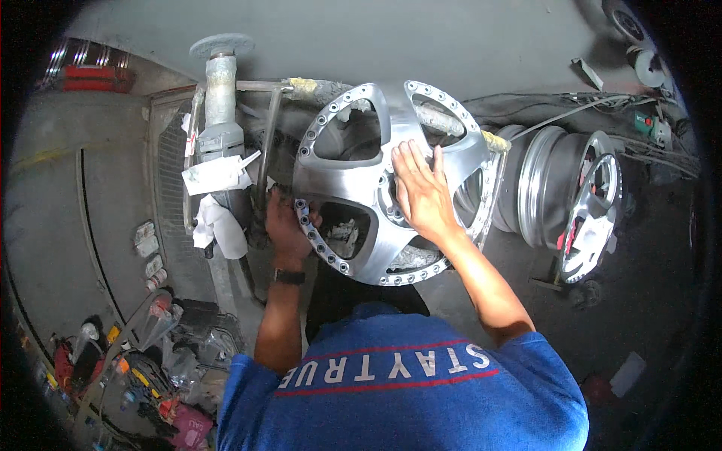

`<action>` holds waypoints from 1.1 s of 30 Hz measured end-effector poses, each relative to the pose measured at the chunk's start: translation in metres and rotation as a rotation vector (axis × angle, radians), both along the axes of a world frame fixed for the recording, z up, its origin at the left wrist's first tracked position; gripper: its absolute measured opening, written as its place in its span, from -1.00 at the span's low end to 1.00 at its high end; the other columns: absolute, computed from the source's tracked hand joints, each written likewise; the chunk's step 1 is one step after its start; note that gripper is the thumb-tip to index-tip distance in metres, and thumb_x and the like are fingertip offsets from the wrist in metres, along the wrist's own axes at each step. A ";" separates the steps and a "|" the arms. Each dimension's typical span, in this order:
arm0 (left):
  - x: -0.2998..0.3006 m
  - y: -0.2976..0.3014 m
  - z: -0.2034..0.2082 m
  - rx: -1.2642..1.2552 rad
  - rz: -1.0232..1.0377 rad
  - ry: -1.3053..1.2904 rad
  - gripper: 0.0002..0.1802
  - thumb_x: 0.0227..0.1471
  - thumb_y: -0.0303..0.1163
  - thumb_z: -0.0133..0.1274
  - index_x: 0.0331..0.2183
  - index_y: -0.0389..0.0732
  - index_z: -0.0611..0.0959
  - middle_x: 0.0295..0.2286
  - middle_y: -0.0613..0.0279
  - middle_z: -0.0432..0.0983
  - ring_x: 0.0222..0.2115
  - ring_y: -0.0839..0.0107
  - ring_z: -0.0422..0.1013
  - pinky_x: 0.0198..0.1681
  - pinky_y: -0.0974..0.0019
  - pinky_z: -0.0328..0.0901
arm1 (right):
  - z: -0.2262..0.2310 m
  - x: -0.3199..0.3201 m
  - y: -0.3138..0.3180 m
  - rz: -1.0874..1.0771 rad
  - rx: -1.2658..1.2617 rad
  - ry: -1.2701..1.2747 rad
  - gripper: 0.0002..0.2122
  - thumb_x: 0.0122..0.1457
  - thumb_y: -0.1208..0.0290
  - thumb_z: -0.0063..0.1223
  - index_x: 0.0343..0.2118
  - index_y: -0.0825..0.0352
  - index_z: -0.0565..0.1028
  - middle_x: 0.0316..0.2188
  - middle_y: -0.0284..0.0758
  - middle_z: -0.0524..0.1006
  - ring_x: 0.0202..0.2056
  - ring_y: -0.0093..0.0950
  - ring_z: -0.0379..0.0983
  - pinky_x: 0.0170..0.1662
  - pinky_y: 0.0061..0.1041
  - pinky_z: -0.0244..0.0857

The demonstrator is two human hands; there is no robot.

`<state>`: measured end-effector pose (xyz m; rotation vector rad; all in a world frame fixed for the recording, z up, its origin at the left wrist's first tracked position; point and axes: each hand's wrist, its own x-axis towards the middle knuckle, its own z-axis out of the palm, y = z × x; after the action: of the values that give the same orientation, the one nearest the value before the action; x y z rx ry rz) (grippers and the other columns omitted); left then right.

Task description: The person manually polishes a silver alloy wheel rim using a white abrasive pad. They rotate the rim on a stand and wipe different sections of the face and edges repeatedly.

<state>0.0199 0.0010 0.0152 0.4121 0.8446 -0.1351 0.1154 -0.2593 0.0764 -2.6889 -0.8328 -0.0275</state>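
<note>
A brushed silver wheel face with broad spokes and bolt holes around its edge rests before me on a padded metal stand. My right hand lies flat on it near the hub, fingers stretched out and holding nothing. At its left edge my left hand grips the rim, with some fingers partly hidden in shadow and behind the metal. Pale wrapping on the stand's bar shows behind the top of the wheel face. Through the openings, crumpled whitish material is visible.
Wheel barrels and another silver wheel face stand at the right. A green power tool lies among cables beyond them. To the left is a dusty upright machine with white paper on it. Bags and tools clutter the lower left.
</note>
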 end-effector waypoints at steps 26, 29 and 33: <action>0.003 -0.003 0.006 0.063 -0.038 -0.063 -0.43 0.28 0.20 -0.14 -0.21 -0.14 0.59 -0.50 0.27 0.42 -0.54 0.29 0.36 -0.43 0.17 0.25 | 0.002 0.016 0.017 -0.089 -0.102 -0.088 -0.50 0.28 0.36 -0.04 0.25 0.47 0.36 0.22 -0.03 0.43 0.34 -0.17 0.23 0.41 0.26 -0.30; 0.006 -0.003 0.004 0.043 -0.035 -0.060 -0.40 0.26 0.23 -0.14 -0.24 -0.16 0.58 -0.51 0.23 0.41 -0.54 0.29 0.34 -0.43 0.18 0.23 | -0.005 -0.006 0.014 -0.083 -0.100 -0.045 -0.51 0.29 0.36 -0.05 0.25 0.47 0.37 0.22 -0.05 0.43 0.34 -0.20 0.25 0.43 0.24 -0.33; 0.000 0.000 -0.002 -0.031 -0.022 -0.057 -0.38 0.26 0.23 -0.14 -0.28 -0.19 0.60 -0.52 0.21 0.42 -0.54 0.31 0.35 -0.43 0.21 0.21 | -0.001 0.025 0.016 -0.028 -0.101 -0.106 -0.56 0.29 0.40 -0.04 0.20 0.44 0.41 0.19 -0.09 0.47 0.31 -0.21 0.28 0.40 0.27 -0.25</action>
<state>0.0197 0.0014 0.0130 0.3942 0.7808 -0.1561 0.1404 -0.2429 0.0756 -2.8150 -0.8494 -0.1395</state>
